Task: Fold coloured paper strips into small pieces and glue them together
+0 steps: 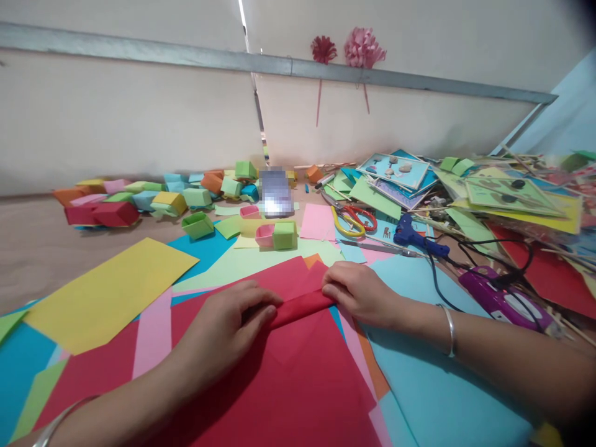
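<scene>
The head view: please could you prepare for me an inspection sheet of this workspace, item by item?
Surface: brown worktop, largely covered with overlapping coloured papers.
Things in hand: narrow red paper strip, folded or rolled, cannot tell which, over red sheets.
Clutter: small paper boxes at back left; scissors, blue glue gun and decorated cards towards the right.
Hands: left hand pinches the strip's left end, right hand its right end.
Cables: black cord loops near the glue gun and purple device.
Surroundings: pale wall with metal bar; two flower decorations at the bar.
</scene>
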`<state>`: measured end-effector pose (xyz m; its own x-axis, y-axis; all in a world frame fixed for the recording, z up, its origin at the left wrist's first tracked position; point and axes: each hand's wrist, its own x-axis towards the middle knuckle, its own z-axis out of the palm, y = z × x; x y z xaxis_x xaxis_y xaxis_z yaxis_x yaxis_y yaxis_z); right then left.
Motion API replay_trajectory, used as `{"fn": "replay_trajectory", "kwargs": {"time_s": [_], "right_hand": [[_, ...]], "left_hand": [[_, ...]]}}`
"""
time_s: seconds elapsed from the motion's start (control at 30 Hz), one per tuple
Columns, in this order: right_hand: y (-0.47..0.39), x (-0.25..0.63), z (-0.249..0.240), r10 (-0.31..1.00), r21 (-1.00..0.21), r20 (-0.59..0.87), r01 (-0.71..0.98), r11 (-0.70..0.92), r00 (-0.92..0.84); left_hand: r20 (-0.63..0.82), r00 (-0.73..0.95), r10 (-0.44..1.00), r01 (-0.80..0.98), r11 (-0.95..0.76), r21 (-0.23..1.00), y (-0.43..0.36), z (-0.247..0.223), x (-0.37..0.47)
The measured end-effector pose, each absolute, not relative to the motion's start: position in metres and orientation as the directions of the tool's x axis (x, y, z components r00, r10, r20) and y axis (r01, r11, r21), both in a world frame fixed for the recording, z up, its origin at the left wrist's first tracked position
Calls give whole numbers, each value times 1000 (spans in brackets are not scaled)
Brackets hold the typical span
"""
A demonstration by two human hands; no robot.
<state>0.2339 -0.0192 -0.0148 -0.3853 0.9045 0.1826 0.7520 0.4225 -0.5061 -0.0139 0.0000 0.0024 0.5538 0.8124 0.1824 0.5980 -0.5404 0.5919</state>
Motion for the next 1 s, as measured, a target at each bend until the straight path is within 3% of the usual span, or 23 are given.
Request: {"fn": "replay_trajectory", "kwargs": {"time_s": [0.63,1.0], "right_hand": [[-21,233,-12,938,-467,135,814,344,-319],[-21,238,-16,922,-580,263,717,385,-282]], "left_hand": [[15,550,835,661,-446,603,2,3,-13],[20,556,831,650,-449,614,4,-1,-15]]}}
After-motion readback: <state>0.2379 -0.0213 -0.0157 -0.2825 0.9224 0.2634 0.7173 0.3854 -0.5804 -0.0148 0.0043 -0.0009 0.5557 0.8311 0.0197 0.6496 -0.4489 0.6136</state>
